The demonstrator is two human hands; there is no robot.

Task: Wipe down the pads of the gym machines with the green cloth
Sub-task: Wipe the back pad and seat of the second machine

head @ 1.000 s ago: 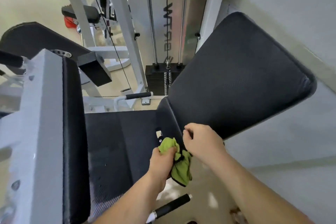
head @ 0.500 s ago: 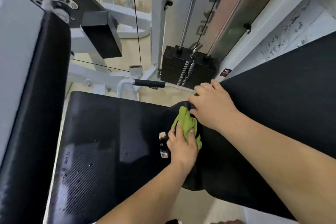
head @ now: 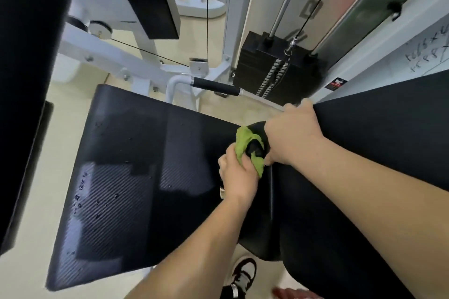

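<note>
Currently left hand (head: 239,175) clenches green cloth (head: 244,139) against corner of back pad (head: 388,143); right hand (head: 289,133) grips back pad edge, just beside cloth.

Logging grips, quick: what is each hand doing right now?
Left hand: grips crumpled green cloth.
Right hand: grips the black padded backrest by its end.

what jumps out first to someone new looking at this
The bright green cloth, bunched in the left hand where the two black pads meet, stands out most. The right hand grips the edge of the back pad just beside it. The seat pad at lower left glistens with droplets, and a black weight stack sits behind.
</note>
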